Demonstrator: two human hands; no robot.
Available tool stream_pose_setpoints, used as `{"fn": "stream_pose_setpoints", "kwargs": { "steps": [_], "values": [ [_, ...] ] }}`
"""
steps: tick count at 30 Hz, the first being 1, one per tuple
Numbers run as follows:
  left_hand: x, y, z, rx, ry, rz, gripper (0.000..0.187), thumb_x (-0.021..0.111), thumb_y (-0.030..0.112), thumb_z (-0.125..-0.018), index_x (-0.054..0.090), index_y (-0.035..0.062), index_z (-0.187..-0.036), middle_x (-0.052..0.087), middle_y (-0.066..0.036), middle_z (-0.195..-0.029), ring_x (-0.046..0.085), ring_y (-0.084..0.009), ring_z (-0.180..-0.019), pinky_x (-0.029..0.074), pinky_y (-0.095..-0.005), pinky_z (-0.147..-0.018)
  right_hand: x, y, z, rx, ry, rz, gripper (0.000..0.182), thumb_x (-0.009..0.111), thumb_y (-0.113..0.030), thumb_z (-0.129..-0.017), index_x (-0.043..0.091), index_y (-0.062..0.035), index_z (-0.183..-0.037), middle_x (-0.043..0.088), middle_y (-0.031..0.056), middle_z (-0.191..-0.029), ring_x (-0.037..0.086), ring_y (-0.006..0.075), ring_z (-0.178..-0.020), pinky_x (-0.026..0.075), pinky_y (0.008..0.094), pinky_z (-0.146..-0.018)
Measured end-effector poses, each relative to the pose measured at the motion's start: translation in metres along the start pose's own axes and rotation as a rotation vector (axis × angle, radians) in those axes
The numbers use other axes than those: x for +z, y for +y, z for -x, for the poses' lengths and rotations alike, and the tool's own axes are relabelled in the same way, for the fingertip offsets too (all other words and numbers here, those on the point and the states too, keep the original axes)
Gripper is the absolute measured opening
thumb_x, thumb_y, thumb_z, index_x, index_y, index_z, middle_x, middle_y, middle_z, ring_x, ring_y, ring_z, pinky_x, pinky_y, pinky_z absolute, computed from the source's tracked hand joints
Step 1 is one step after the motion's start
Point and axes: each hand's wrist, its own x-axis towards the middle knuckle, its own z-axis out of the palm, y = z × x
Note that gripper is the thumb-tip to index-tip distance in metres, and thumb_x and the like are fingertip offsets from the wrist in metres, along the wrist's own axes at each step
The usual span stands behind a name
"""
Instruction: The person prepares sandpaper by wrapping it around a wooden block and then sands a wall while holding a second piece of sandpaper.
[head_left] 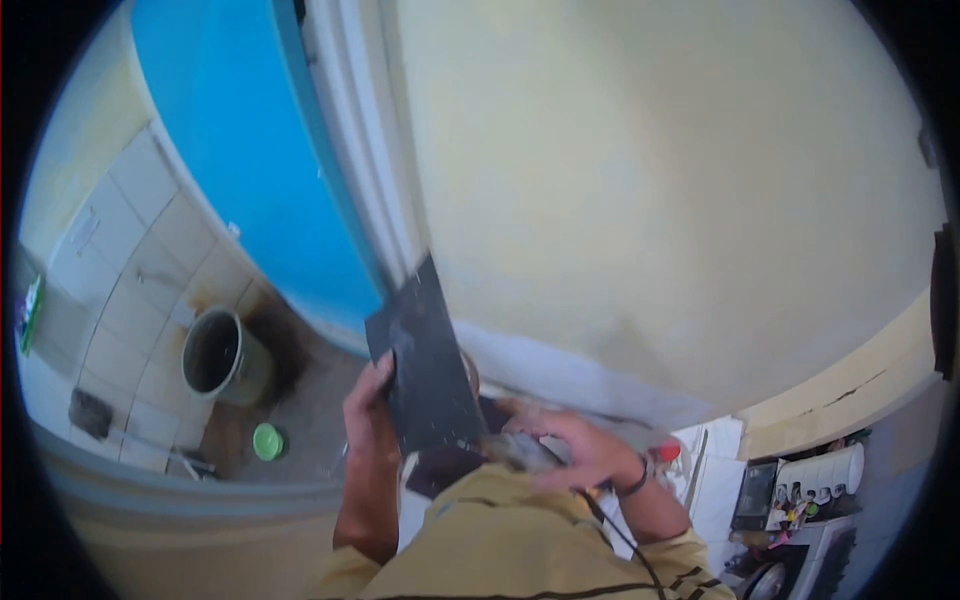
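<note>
A flat dark rectangular board (425, 370) tilts up in front of my body, its far corner overlapping the door frame in this view. My left hand (370, 405) grips its left edge, thumb lying on the face. At the board's lower right, my right hand (578, 442) is closed around a greyish, motion-blurred object (527, 452) whose kind I cannot tell. This object is close to the board's near corner. A black cord (622, 532) runs from below that hand down across my yellow shirt. A dark band circles the right wrist.
A blue door (235, 150) and white frame stand ahead left, beside a cream wall (650, 180). Beyond the doorway are a grey bucket (256, 378) and a small green bowl (268, 441) on the floor. Kitchen items and a white rack (830, 472) appear at far right.
</note>
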Motion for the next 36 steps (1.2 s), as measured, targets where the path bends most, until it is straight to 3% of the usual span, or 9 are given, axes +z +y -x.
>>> {"fn": "stream_pose_setpoints", "kwargs": {
  "steps": [2, 5, 9, 12, 16, 17, 20, 26, 36],
  "values": [
    [-0.004, -0.009, -0.001, -0.044, 0.040, -0.020, 0.033, 0.052, 0.023, -0.095, 0.058, 0.0000, -0.118, 0.065, -0.014, -0.109, 0.064, -0.0247, -0.099, 0.053, -0.0396, -0.087, 0.004, -0.031, -0.006, 0.202, 0.006, 0.389, 0.074, 0.070, -0.037, -0.082, 0.042, -0.0063, -0.143, 0.059, 0.0200, -0.111, 0.061, 0.0360, -0.093, 0.049, 0.0399, -0.085],
    [-0.017, -0.021, -0.004, -0.156, 0.015, -0.001, 0.032, 0.053, 0.021, -0.094, 0.058, 0.0002, -0.118, 0.065, -0.012, -0.111, 0.064, -0.0241, -0.101, 0.052, -0.0392, -0.089, 0.015, -0.017, 0.003, 0.194, 0.047, 0.671, 0.068, 0.076, -0.036, -0.077, 0.053, -0.0039, -0.132, 0.060, 0.0191, -0.107, 0.061, 0.0360, -0.091, 0.052, 0.0386, -0.082],
    [-0.039, -0.036, -0.010, -0.264, 0.006, 0.067, 0.032, 0.053, 0.021, -0.094, 0.057, 0.0002, -0.119, 0.064, -0.012, -0.112, 0.064, -0.0259, -0.101, 0.053, -0.0417, -0.089, 0.024, -0.012, 0.012, 0.422, 0.030, 0.827, 0.068, 0.071, -0.042, -0.081, 0.051, -0.0140, -0.139, 0.061, 0.0178, -0.104, 0.062, 0.0343, -0.088, 0.052, 0.0382, -0.078],
    [-0.056, -0.042, -0.011, -0.309, 0.018, 0.067, 0.033, 0.053, 0.021, -0.094, 0.057, 0.0003, -0.119, 0.064, -0.013, -0.112, 0.064, -0.0271, -0.102, 0.053, -0.0437, -0.089, 0.028, -0.001, 0.030, 0.529, 0.124, 0.722, 0.075, 0.067, -0.047, -0.084, 0.037, -0.0241, -0.148, 0.058, 0.0168, -0.096, 0.060, 0.0360, -0.085, 0.051, 0.0412, -0.076],
    [-0.088, -0.057, -0.016, -0.340, 0.108, 0.073, 0.034, 0.054, 0.022, -0.094, 0.057, -0.0007, -0.119, 0.064, -0.013, -0.113, 0.064, -0.0280, -0.103, 0.051, -0.0443, -0.092, 0.038, 0.016, 0.058, 0.635, 0.351, 0.560, 0.075, 0.075, -0.038, -0.080, 0.044, -0.0109, -0.143, 0.062, 0.0201, -0.108, 0.062, 0.0336, -0.096, 0.049, 0.0381, -0.085],
    [-0.091, -0.057, -0.015, -0.355, 0.126, 0.043, 0.034, 0.053, 0.023, -0.093, 0.057, 0.0011, -0.119, 0.064, -0.013, -0.114, 0.064, -0.0282, -0.104, 0.051, -0.0444, -0.092, 0.042, 0.021, 0.061, 0.550, 0.399, 0.571, 0.080, 0.075, -0.037, -0.081, 0.039, -0.0074, -0.145, 0.062, 0.0245, -0.114, 0.062, 0.0355, -0.105, 0.048, 0.0392, -0.090],
    [-0.096, -0.058, -0.016, -0.397, 0.145, 0.021, 0.033, 0.051, 0.024, -0.093, 0.059, 0.0028, -0.118, 0.065, -0.013, -0.114, 0.063, -0.0288, -0.105, 0.051, -0.0444, -0.092, 0.058, 0.053, 0.094, 0.747, 0.489, 0.638, 0.092, 0.074, -0.039, -0.081, 0.023, -0.0131, -0.153, 0.060, 0.0267, -0.121, 0.060, 0.0392, -0.111, 0.047, 0.0430, -0.095],
    [-0.102, -0.055, -0.025, -0.414, 0.122, 0.073, 0.031, 0.051, 0.020, -0.095, 0.058, -0.0011, -0.117, 0.065, -0.014, -0.111, 0.064, -0.0294, -0.103, 0.051, -0.0453, -0.093, 0.057, 0.051, 0.098, 0.750, 0.595, 0.593, 0.090, 0.074, -0.036, -0.081, 0.026, -0.0062, -0.150, 0.061, 0.0272, -0.119, 0.059, 0.0388, -0.112, 0.047, 0.0423, -0.094],
    [-0.115, -0.050, -0.018, -0.340, 0.137, 0.057, 0.035, 0.050, 0.024, -0.094, 0.058, 0.0017, -0.120, 0.064, -0.013, -0.115, 0.063, -0.0298, -0.106, 0.049, -0.0462, -0.095, 0.064, 0.044, 0.085, 0.780, 0.571, 0.561, 0.091, 0.073, -0.040, -0.082, 0.024, -0.0069, -0.151, 0.057, 0.0283, -0.125, 0.056, 0.0395, -0.117, 0.044, 0.0434, -0.099]
  ]
}}
